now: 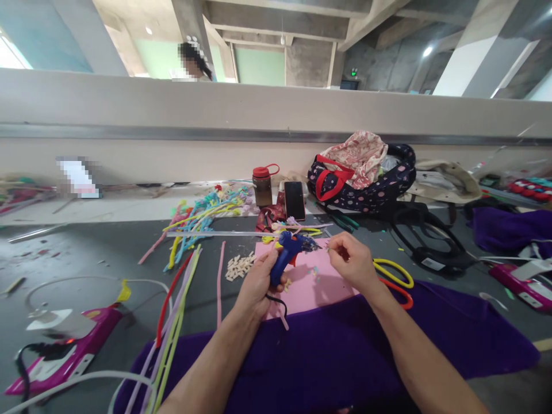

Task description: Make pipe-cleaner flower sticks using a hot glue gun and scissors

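Observation:
In the middle of the head view, my left hand is wrapped round the grip of a blue hot glue gun. A long clear glue stick juts out of its back to the left, and its nozzle points right. Close to the nozzle, my right hand is closed in a pinch; whatever its fingertips hold is too small to make out. Both hands are over a pink sheet with small pale bits on it. Short cream pieces lie heaped left of the sheet.
Purple cloth covers the front edge. Fuzzy craft stems pile up at back left; longer ones lie nearer. A bottle, a phone and a dark bag stand behind. Power strips with cords flank both sides.

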A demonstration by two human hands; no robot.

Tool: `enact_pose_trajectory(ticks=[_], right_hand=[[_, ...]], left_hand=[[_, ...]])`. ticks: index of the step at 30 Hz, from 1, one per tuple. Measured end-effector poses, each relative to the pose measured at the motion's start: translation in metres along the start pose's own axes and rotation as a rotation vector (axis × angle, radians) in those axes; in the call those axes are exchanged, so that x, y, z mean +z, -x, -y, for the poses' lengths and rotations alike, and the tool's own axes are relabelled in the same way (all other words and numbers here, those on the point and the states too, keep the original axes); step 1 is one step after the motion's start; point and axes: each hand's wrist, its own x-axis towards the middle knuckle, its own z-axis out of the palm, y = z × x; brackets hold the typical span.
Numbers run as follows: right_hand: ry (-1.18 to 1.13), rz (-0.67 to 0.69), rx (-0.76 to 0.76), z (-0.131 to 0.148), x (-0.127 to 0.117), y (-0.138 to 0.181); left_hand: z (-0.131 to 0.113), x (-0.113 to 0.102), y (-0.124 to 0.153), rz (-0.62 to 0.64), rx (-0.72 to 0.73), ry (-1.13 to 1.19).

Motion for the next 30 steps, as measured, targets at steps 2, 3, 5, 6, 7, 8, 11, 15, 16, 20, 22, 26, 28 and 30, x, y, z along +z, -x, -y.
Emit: enact_pose_trajectory(ticks=[2, 3, 5, 6, 7, 8, 11, 15, 16, 20, 22, 26, 28, 30], right_hand=[[-0.106, 0.062, 0.084, -0.007, -0.002, -0.003], [-0.156, 0.100, 0.123, -0.010, -0.003, -0.005], [-0.247, 0.176, 0.188, -0.015, -0.005, -0.007], [-0.285, 0.210, 0.214, -0.017, -0.007, -0.008], [-0.319, 0.237, 0.238, -0.018, -0.008, -0.009], [-0.347, 0.261, 0.260, -0.020, -0.009, -0.010], [-0.404, 0.311, 0.312, -0.022, -0.013, -0.011], [-0.439, 0.309, 0.334, -0.023, -0.016, -0.011], [-0.444, 0.306, 0.334, -0.023, -0.017, -0.012], [-0.445, 0.327, 0.330, -0.018, -0.019, -0.012], [-0.437, 0.322, 0.327, -0.015, -0.019, -0.012], [-0.412, 0.309, 0.339, -0.012, -0.017, -0.012], [-0.398, 0.316, 0.355, -0.011, -0.015, -0.012], [-0.387, 0.318, 0.379, -0.012, -0.013, -0.012]], left_hand=[[-0.003, -0.004, -0.001, 0.012, 0.016, -0.046], [-0.005, -0.006, -0.002, 0.016, 0.029, -0.068], [-0.007, -0.010, -0.003, 0.028, 0.059, -0.107], [-0.008, -0.013, -0.004, 0.044, 0.093, -0.125], [-0.009, -0.015, -0.004, 0.043, 0.155, -0.135], [-0.011, -0.017, -0.004, 0.067, 0.213, -0.165], [-0.016, -0.021, -0.002, 0.195, 0.385, -0.306], [-0.021, -0.018, 0.003, 0.280, 0.510, -0.457], [-0.021, -0.017, 0.004, 0.288, 0.511, -0.491], [-0.019, -0.012, 0.005, 0.280, 0.504, -0.586], [-0.017, -0.011, 0.005, 0.282, 0.525, -0.623], [-0.015, -0.008, 0.007, 0.318, 0.575, -0.718], [-0.013, -0.007, 0.008, 0.342, 0.612, -0.783], [-0.010, -0.006, 0.009, 0.375, 0.660, -0.851]])
